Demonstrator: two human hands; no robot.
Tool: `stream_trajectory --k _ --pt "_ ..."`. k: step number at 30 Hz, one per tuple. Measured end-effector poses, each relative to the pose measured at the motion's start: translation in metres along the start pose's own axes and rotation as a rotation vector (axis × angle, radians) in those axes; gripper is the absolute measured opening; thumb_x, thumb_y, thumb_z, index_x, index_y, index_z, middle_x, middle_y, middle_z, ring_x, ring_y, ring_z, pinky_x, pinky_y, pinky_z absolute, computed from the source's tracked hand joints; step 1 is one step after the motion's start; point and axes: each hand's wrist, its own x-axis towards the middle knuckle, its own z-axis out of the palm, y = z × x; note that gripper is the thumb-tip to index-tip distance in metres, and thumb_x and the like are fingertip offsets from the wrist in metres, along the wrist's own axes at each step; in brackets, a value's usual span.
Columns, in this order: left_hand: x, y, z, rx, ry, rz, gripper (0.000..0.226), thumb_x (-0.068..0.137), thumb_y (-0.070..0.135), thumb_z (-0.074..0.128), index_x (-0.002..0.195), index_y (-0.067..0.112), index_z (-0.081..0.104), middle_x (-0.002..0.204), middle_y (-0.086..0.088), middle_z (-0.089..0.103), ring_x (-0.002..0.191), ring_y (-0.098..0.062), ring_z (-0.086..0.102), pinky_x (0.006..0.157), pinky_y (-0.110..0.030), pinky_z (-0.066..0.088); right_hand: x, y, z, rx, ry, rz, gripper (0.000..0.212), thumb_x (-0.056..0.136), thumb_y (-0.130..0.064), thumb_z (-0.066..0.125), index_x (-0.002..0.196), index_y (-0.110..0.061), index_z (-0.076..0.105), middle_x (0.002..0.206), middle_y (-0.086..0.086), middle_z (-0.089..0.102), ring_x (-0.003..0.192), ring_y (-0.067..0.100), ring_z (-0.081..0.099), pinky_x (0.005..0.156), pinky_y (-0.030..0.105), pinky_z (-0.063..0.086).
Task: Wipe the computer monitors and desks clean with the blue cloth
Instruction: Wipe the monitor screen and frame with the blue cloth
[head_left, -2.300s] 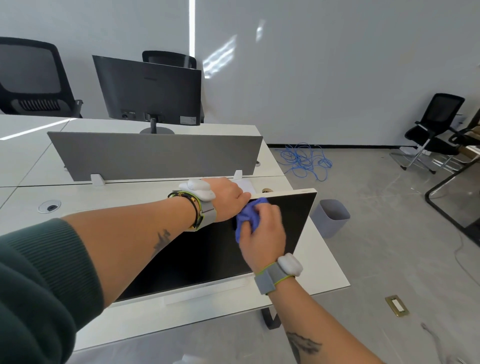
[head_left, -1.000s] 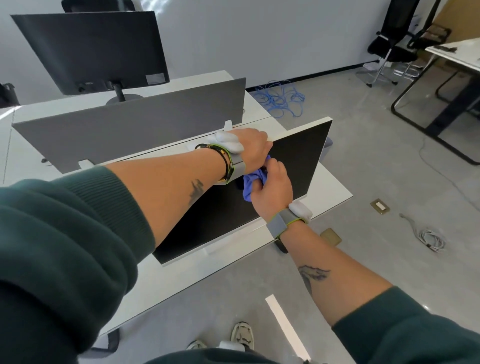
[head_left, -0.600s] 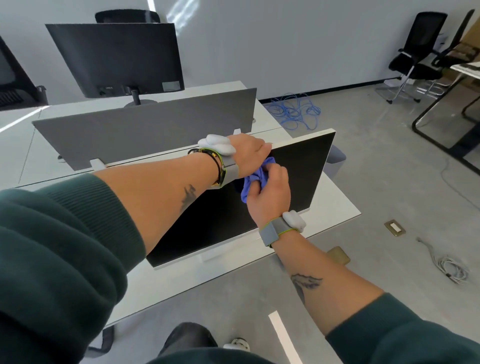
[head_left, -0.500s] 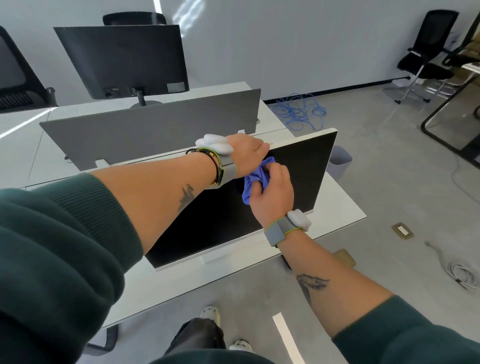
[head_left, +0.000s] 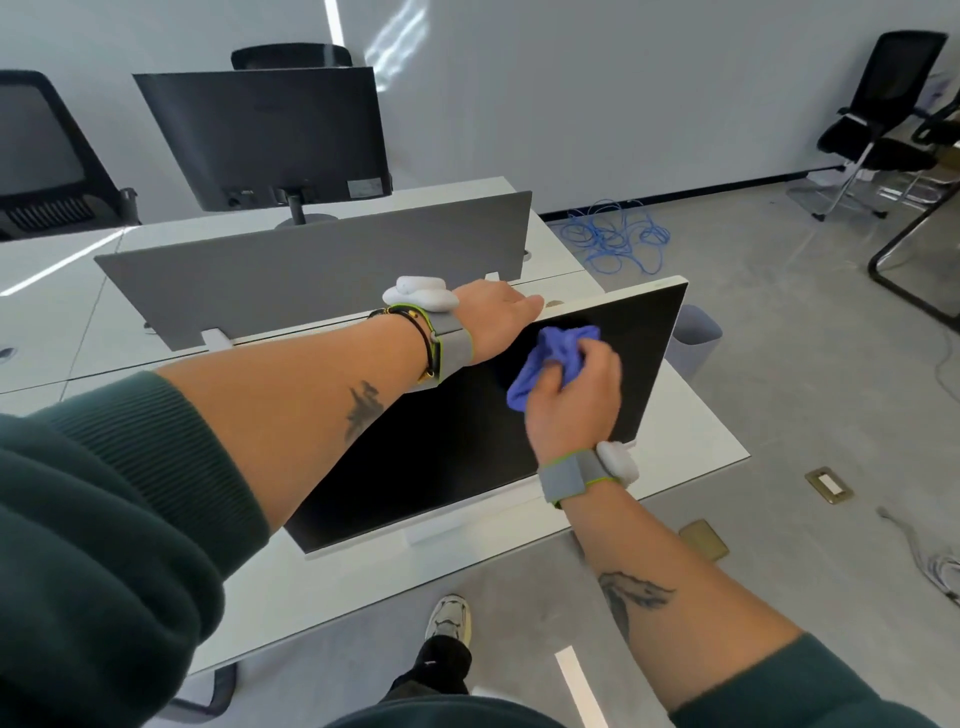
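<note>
Here we start with the desk (head_left: 696, 431), a white top that runs from near left to far right, with a grey divider (head_left: 311, 275) standing along its back edge. On it stands the monitor (head_left: 441, 457), its dark screen facing us and its long axis following the desk's. A 2nd monitor (head_left: 270, 135) sits beyond the divider with its back to us, well apart from both hands.

Our left hand (head_left: 493, 317) lies on the near monitor's top edge. Its fingers go over the rim and out of sight, so we cannot tell how tightly they curl. We judge that it is steadying the screen. The left forearm crosses above the left half of the glass.

Our right hand (head_left: 576, 410) is the 1 doing the work. Its fingers are curled round the blue cloth (head_left: 556, 358), bunched into a wad and pressed against the upper right part of the screen, just below and to the right of the left hand.

From the cloth, most of the glass lies down and to the left along the long axis, and only a narrow strip lies to the right. We judge that the coming stroke belongs to the right hand, which would sweep leftward and down under the left forearm.
</note>
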Motion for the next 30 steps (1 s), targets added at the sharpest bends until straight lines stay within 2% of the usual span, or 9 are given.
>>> stream_trajectory --k 2,4,6,10,17,20,23,26,30 --pt "-0.002 0.003 0.001 0.030 -0.003 0.020 0.049 0.106 0.042 0.033 0.073 0.013 0.054 0.090 -0.007 0.055 0.088 -0.029 0.049 0.073 -0.030 0.032 0.009 -0.006 -0.003 0.002 0.052 -0.020 0.020 0.087 -0.006 0.065 0.105 -0.005 0.057 0.106 0.013 0.053 0.077 0.012 0.045 0.065 0.006 0.033" --pt "-0.002 0.005 0.001 0.084 0.015 0.039 0.050 0.106 0.040 0.032 0.086 0.007 0.063 0.095 -0.008 0.057 0.092 -0.030 0.051 0.076 -0.030 0.036 -0.007 -0.010 0.001 -0.094 -0.124 -0.244 0.024 0.080 -0.005 0.067 0.103 -0.004 0.058 0.103 0.013 0.053 0.080 0.019 0.047 0.064 0.015 0.032" --pt "-0.004 0.003 -0.002 0.138 0.009 0.060 0.048 0.106 0.039 0.031 0.090 0.007 0.063 0.099 -0.009 0.061 0.091 -0.029 0.053 0.078 -0.031 0.040 -0.028 -0.003 0.005 -0.153 -0.314 -0.329 0.026 0.080 -0.008 0.068 0.105 -0.007 0.059 0.104 0.010 0.053 0.081 0.024 0.052 0.062 0.025 0.036" --pt "-0.017 0.001 -0.011 0.250 -0.022 0.089 0.039 0.107 0.037 0.026 0.088 0.017 0.053 0.092 -0.004 0.055 0.083 -0.026 0.050 0.072 -0.031 0.035 -0.022 0.005 0.000 -0.097 -0.220 -0.077 0.022 0.089 -0.014 0.065 0.110 -0.012 0.058 0.104 0.000 0.049 0.078 0.018 0.052 0.063 0.032 0.046" --pt "-0.059 -0.048 -0.036 0.297 -0.063 0.019 0.044 0.108 0.043 0.026 0.075 0.020 0.043 0.089 -0.004 0.054 0.083 -0.028 0.049 0.075 -0.032 0.036 -0.062 -0.032 0.025 -0.055 -0.343 -0.207 0.022 0.089 -0.017 0.068 0.107 -0.011 0.057 0.105 0.004 0.051 0.073 0.016 0.051 0.059 0.024 0.039" --pt "-0.068 -0.052 -0.040 0.308 -0.071 0.031 0.039 0.108 0.038 0.027 0.085 0.015 0.050 0.094 -0.008 0.059 0.083 -0.028 0.049 0.075 -0.032 0.037 -0.075 -0.041 0.034 -0.081 -0.386 -0.305 0.024 0.088 -0.016 0.068 0.108 -0.010 0.058 0.103 0.005 0.052 0.071 0.016 0.047 0.058 0.023 0.037" --pt "-0.080 -0.073 -0.049 0.335 -0.066 0.043 0.041 0.108 0.040 0.027 0.095 0.015 0.056 0.100 -0.008 0.063 0.089 -0.031 0.054 0.080 -0.034 0.043 -0.075 -0.048 0.038 -0.054 -0.285 -0.157 0.019 0.090 -0.019 0.066 0.105 -0.013 0.056 0.100 -0.002 0.048 0.067 0.008 0.046 0.056 0.016 0.034" --pt "-0.099 -0.100 -0.059 0.341 -0.072 0.025 0.042 0.108 0.044 0.027 0.088 0.018 0.052 0.087 -0.003 0.053 0.085 -0.027 0.049 0.079 -0.032 0.040 -0.085 -0.056 0.047 -0.044 -0.192 -0.097 0.016 0.092 -0.021 0.065 0.102 -0.014 0.054 0.100 -0.003 0.047 0.065 0.007 0.047 0.053 0.013 0.032" --pt "-0.127 -0.157 -0.080 0.292 -0.058 -0.002 0.049 0.107 0.047 0.030 0.090 0.011 0.059 0.089 -0.005 0.058 0.089 -0.030 0.054 0.083 -0.034 0.045 -0.139 -0.073 0.075 -0.118 -0.378 -0.224 0.018 0.091 -0.020 0.065 0.104 -0.013 0.054 0.103 0.000 0.049 0.070 0.013 0.050 0.055 0.016 0.037"
